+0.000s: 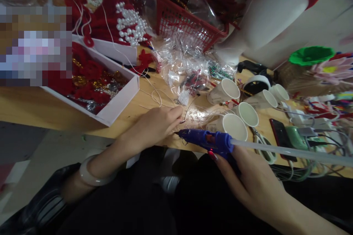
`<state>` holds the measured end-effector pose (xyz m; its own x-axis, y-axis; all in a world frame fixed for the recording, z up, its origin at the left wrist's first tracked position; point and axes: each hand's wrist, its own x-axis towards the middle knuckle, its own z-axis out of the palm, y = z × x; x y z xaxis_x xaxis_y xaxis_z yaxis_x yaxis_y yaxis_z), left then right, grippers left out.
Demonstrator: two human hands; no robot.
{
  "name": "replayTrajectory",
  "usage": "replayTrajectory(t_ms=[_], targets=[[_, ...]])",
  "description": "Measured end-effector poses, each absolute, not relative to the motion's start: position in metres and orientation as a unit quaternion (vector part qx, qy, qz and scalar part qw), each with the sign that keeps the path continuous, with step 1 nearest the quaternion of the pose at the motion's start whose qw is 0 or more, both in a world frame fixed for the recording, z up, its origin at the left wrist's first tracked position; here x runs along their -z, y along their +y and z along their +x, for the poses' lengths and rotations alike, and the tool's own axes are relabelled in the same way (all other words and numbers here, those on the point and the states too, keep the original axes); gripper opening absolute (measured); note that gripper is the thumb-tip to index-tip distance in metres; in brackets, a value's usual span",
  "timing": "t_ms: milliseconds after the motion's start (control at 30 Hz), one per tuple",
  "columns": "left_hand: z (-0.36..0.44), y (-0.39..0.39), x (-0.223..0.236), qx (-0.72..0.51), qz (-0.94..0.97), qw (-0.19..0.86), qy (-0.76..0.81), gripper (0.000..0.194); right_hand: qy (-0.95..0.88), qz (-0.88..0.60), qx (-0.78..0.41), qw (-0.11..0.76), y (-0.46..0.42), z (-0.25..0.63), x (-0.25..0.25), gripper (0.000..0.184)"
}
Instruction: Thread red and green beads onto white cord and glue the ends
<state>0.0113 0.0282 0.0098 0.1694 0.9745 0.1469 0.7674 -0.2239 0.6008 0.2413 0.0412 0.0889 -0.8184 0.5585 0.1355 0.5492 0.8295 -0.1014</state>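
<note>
My right hand (245,176) is wrapped round the handle of a blue hot glue gun (204,137), with a long glue stick (275,149) running out of its back. The gun's dark nozzle points left, close to the fingers of my left hand (158,125). My left hand is closed in a pinch over the table's front edge; what sits between its fingertips is too small to make out. Just beyond them lies a small white beaded piece (183,97), among loose pale threads (156,97).
Several paper cups (234,126) stand right of my hands, beside scissors (263,145), a phone (282,137) and cables. At left is a white box (121,101) of red and gold trimmings. Behind are plastic bags (184,58), a red basket (182,25) and white beads (131,25).
</note>
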Motion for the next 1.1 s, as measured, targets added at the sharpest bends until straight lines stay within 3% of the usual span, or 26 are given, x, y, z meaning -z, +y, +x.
replayTrajectory(t_ms=[1100], targets=[[0.01, 0.0281, -0.0081, -0.277, 0.738, 0.192, 0.584, 0.02, -0.954, -0.285, -0.043, 0.087, 0.0432, 0.2399, -0.0888, 0.02]])
